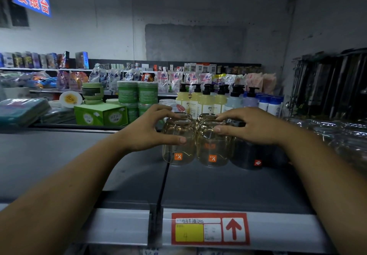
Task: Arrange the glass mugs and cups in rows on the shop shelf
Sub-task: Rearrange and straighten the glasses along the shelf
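Two amber glass cups stand side by side on the dark shelf, each with an orange sticker. More amber cups stand close behind them. My left hand grips the left amber cup, thumb on its front and fingers over its top. My right hand grips the right amber cup the same way, thumb on its side and fingers on its top. A dark smoked-glass cup with a red sticker stands just right of them, partly under my right palm.
A price label with a red arrow sits on the shelf's front rail. Behind the cups stand pump bottles, green tubs and green boxes. Wrapped clear glassware lies at the right. The shelf left of the cups is bare.
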{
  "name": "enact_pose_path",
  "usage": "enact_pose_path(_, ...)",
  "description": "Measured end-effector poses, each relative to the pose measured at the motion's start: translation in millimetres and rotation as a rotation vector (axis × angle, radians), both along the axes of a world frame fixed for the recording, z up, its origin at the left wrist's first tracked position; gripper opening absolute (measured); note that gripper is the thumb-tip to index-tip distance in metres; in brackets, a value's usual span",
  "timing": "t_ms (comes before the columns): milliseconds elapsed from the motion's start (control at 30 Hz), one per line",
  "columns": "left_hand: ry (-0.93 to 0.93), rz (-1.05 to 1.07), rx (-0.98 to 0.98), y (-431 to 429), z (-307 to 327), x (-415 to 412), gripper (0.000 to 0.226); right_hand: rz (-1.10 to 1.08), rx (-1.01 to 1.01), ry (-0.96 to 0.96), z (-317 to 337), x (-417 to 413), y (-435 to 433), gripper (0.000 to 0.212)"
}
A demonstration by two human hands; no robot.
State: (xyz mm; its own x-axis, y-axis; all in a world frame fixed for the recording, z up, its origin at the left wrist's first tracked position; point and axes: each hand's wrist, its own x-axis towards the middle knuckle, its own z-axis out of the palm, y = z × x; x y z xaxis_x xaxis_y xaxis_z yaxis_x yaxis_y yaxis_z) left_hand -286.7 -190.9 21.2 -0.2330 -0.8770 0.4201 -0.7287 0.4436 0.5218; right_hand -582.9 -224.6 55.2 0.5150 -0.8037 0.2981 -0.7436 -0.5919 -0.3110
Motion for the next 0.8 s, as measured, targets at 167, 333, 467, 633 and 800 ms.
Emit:
enact_pose_path(167, -0.010, -0.002, -0.005, -2.5, -1.4, -0.3, 0.078, -0.005, -0.026, 0.010, 0.8, 1.8, 0.4, 0.089)
enact_pose_path(333, 0.025, -0.046, -0.092, 1.3, 0.4, -6.4, 0.058, 0.001, -0.051, -0.018, -1.5, 3.5, -0.9, 0.080)
enact_pose_path(467, 0.041, -0.001, -0.411, 7.3, 8.7, -23.9, 0.029, -0.045, -0.160, -0.082, 15.1, -3.9, 0.4, 0.027)
enact_pose_path(633, -0.101, -0.048, -0.399, 12.5, 34.5, -75.0, 0.022, -0.136, -0.154, 0.060, 41.0, -55.0, 5.5, 0.029)
enact_pose_path(800, -0.262, -0.057, -0.161, -11.0, 45.9, -140.8, 0.041, -0.221, -0.103, 0.234, 41.5, -91.6, -7.1, 0.037)
